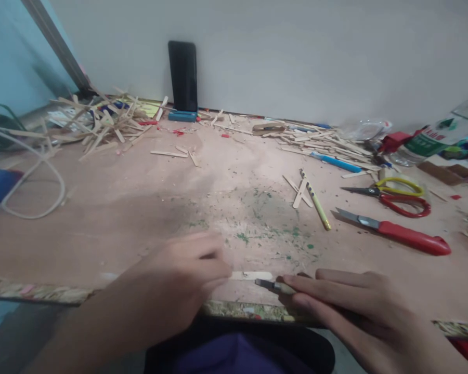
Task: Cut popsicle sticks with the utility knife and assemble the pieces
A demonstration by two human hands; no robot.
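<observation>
Left hand, nearest you: your left hand (187,275) and forearm fill the lower left; fingers curled, blurred, over the left end of a flat wooden stick (257,276). Pinching it or only pressing it down: can't tell.
Right hand: your right hand (359,301) pinches a small cutting tool (271,285) between thumb and fingers, blade pointing left.
Stick: lies flat near the table's front edge (54,292), between your hands; rounded right end free, left end hidden by your fingers.
Blade: tip just at the stick's lower side; contact can't be told.
Lap: purple cloth (234,356) below the edge, dark fabric around it.
Tabletop: pinkish wood surface (140,208), green flecks (242,237) strewn beyond your hands.
Right tools: red-handled knife (413,236), blade to the left; scissors (364,191) with one yellow and one red loop just beyond it.
Pencil: yellowish pencil (316,201), slanted, beside crossed sticks (301,192).
Back right: stick pile (327,143), blue pen-like item (337,162) at its near side, labelled bottle (432,137) tilted farther right.
Back left: tangled stick heap (105,124); black phone (184,78) upright in a blue stand (182,117).
Far left: white cable loop (63,187) near a blue object (0,187), cut off by the frame.
</observation>
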